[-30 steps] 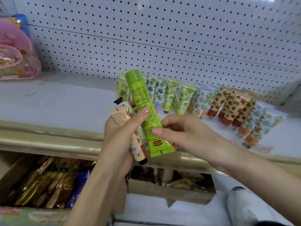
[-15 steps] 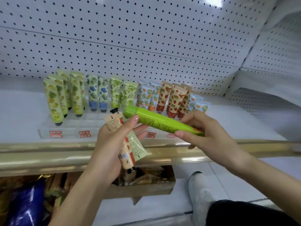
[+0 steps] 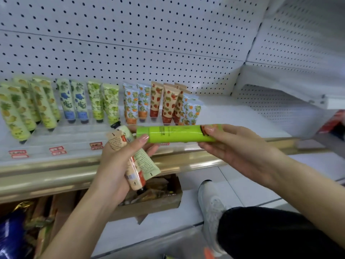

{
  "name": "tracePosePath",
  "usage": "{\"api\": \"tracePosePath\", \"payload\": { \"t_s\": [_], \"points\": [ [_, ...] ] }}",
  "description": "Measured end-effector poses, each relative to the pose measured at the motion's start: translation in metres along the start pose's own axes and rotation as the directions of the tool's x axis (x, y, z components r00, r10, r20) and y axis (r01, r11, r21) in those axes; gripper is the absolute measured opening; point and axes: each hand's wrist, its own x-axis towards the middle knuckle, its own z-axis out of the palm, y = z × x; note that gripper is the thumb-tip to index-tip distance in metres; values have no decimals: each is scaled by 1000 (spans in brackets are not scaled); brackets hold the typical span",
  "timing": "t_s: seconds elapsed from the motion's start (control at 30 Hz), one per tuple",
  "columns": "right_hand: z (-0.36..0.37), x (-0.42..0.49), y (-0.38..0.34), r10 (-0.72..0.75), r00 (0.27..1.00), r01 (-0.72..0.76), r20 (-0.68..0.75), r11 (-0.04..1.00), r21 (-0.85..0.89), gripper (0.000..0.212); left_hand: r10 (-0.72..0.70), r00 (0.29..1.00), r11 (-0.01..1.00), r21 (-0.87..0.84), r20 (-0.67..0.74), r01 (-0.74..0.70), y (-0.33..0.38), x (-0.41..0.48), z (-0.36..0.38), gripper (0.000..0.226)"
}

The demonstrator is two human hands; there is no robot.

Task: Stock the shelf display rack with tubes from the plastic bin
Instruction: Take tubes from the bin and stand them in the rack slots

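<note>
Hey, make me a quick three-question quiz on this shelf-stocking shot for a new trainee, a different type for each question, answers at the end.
1. True or false: the right hand holds the bright green tube roughly level.
2. Which hand grips the smaller tubes? A. left hand B. right hand C. neither
3. Fill in: the racked tubes in the display rack stand with caps pointing ____.

Key: 1 true; 2 A; 3 down.
</note>
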Motion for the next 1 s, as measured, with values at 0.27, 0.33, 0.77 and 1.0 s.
{"api": "tracePosePath", "payload": {
  "t_s": [0.27,0.33,0.77,1.0],
  "points": [
    [-32,-11,-22,-69,994,65,-82,997,-49,21,-6,981,993,120,192,-17,-15,-4,11,39],
    [-40,-11,-37,-185,976,171,-116,978,-115,13,-40,986,994,102,159,24,-19,-5,19,28],
    [-59,62,-109,-605,795,474,-40,662,-581,10,-16,997,993,115,73,8,-9,14,25,47],
    [-38,134,-94,-605,796,503,31,631,-591,3,20,999,992,121,38,-24,0,30,23,49]
  ]
}}
